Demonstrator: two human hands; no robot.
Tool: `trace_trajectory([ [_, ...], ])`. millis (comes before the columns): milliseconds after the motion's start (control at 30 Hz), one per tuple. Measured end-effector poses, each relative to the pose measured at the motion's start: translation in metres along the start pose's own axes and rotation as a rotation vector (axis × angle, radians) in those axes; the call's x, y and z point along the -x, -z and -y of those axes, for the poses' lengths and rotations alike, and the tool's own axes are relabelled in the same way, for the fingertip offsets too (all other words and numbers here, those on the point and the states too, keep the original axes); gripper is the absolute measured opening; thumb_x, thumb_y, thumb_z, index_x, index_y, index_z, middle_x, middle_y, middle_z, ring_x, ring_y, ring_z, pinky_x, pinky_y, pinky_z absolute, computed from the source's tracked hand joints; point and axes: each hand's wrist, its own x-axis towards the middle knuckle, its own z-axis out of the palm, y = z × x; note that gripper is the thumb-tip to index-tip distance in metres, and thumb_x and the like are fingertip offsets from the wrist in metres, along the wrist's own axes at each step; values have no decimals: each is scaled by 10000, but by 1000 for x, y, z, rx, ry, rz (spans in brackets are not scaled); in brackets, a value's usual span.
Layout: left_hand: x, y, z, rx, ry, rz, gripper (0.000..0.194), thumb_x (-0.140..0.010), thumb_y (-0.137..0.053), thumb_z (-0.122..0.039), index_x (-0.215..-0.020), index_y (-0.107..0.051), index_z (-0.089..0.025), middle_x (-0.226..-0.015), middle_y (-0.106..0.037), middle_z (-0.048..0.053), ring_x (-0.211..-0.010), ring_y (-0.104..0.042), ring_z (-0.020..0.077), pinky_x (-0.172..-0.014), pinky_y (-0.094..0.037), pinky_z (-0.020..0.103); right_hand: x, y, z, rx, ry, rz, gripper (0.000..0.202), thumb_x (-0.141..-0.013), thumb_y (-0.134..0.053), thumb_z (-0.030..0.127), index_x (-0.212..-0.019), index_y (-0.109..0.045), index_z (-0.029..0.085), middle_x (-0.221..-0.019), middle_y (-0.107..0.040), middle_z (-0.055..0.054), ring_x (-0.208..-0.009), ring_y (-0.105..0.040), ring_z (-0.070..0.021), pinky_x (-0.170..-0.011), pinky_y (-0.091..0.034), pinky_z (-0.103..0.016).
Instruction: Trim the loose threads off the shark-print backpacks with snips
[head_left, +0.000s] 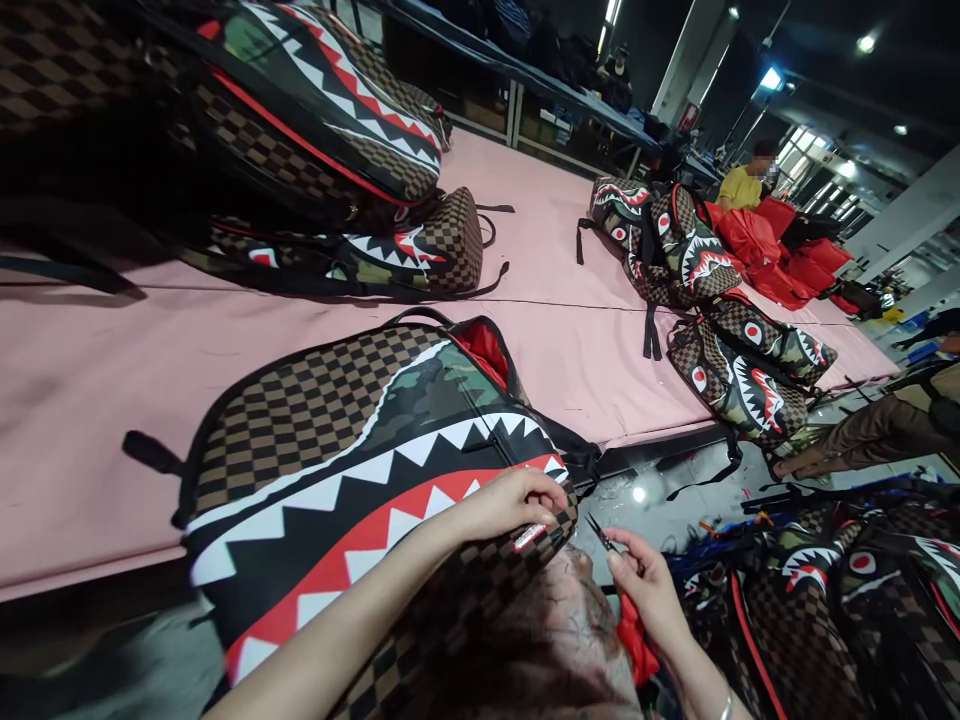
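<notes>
A backpack [300,440] with brown check, camouflage and a printed shark mouth lies tilted across the near table edge and my lap. Its top pocket gapes, showing a red lining. My left hand [517,500] rests on the bag near its right end, fingers curled in toward the thumb beside a small red-and-white label [529,538]; whatever it pinches is too small to make out. Just right of the bag, my right hand [646,585] grips small dark thread snips [598,530], their tips pointing up and left toward the bag's corner. Red fabric [636,640] hangs below that hand.
Matching backpacks are piled on the pink table [540,230] at the left [322,110] and far right [675,240]. More bags [810,600] lie low at my right. Red bundles [772,250] and a person in yellow [741,186] are farther back. Another person's legs [862,435] show at right.
</notes>
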Motion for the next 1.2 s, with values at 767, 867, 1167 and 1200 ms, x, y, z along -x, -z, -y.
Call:
trace_trajectory([
  [767,-5,-3,6,-18,-72,-432,223,-710,-541,-365,-618,-623,-179,-759,-621,27,-707,-587,151,-648,-462,243,-26,-30,25,535,170,24,178,-806,-534,340,-744,-494,178,-520,-359,84,-440,-271,-67,-449,-201,-206],
  [867,3,11,14,-54,48,-612,326,-756,-471,-448,-668,-632,-178,-681,-618,27,-655,-590,174,-620,-471,274,-30,-21,19,375,163,-11,218,-810,-534,388,-763,-491,179,-486,-272,101,-443,-226,-69,-445,-176,-200],
  [1167,79,-11,30,-527,-106,-636,318,-825,-462,-336,-1101,-618,-313,-1329,-485,64,-1138,-505,256,-889,-433,390,-4,-21,26,538,281,149,200,-835,-529,371,-897,-500,183,-581,-458,57,-485,-380,-83,-464,-290,-191],
  [1200,84,-17,29,-591,-160,-582,275,-828,-475,-324,-1046,-641,-331,-1297,-523,48,-1123,-515,255,-900,-419,414,-1,-23,29,624,314,174,187,-839,-527,355,-909,-506,182,-602,-494,47,-484,-400,-85,-466,-299,-194],
])
